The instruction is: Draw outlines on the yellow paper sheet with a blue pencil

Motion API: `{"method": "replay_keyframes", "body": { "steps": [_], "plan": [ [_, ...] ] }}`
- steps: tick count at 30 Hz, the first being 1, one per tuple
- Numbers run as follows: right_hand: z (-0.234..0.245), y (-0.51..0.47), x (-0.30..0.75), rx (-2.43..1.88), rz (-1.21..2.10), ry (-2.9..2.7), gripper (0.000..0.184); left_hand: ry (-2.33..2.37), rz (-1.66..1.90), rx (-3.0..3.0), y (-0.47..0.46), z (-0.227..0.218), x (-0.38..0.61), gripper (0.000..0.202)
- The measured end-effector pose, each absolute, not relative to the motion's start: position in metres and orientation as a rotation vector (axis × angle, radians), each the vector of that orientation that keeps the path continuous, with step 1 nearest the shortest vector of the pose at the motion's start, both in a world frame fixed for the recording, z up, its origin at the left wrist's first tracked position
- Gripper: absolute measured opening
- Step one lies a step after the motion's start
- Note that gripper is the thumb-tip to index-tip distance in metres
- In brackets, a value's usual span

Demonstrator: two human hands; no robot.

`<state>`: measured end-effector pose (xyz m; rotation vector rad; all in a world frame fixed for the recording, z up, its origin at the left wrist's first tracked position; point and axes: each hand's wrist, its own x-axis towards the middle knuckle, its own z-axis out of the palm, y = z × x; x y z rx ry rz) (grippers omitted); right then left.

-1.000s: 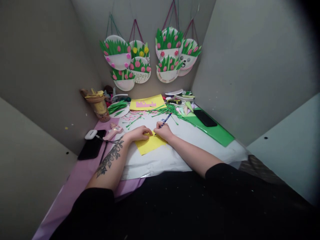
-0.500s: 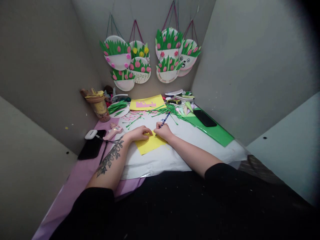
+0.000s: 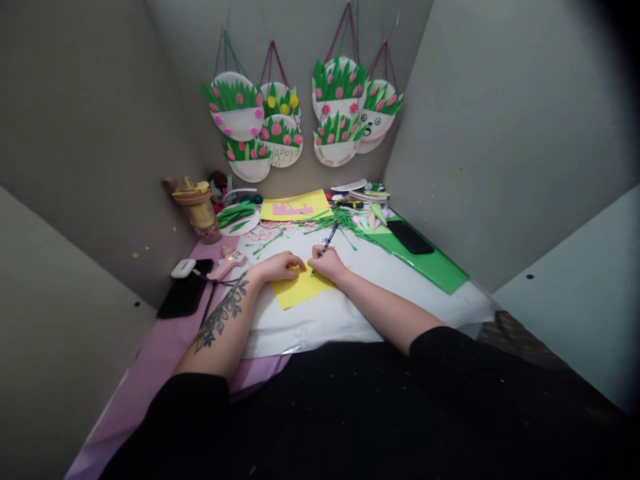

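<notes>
A piece of yellow paper (image 3: 300, 291) lies on the white sheet in front of me. My right hand (image 3: 327, 264) grips a dark blue patterned pencil (image 3: 330, 237), its point down on the paper near the upper edge. Slightly curled fingers of my left hand (image 3: 281, 267) rest on the paper's upper left part, apart from one another and holding nothing. Whatever marks are on the paper are too faint to make out.
Behind my hands lie green paper strips (image 3: 343, 219), pink scraps and a yellow sheet (image 3: 323, 203) with a pink cutout. A phone (image 3: 410, 237) sits on the right, a pink glue gun (image 3: 227, 262) and black tablet (image 3: 175, 300) on the left. Paper-plate flower baskets (image 3: 240, 123) hang behind.
The pencil's tip has shifted very slightly on the yellow paper and its top end has tilted a little. My left hand stays in place.
</notes>
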<state>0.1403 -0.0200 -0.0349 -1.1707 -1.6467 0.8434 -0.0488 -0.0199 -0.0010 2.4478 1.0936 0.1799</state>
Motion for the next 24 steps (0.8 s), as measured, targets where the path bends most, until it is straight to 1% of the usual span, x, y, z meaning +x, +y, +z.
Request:
{"method": "replay_keyframes", "body": {
  "steps": [24],
  "plan": [
    [-0.0358,-0.0217,0.1402,-1.129,0.907,-1.743,0.018,1.109,0.185,2.469,-0.0198,-0.0017,-0.0478,0.039]
  ]
}}
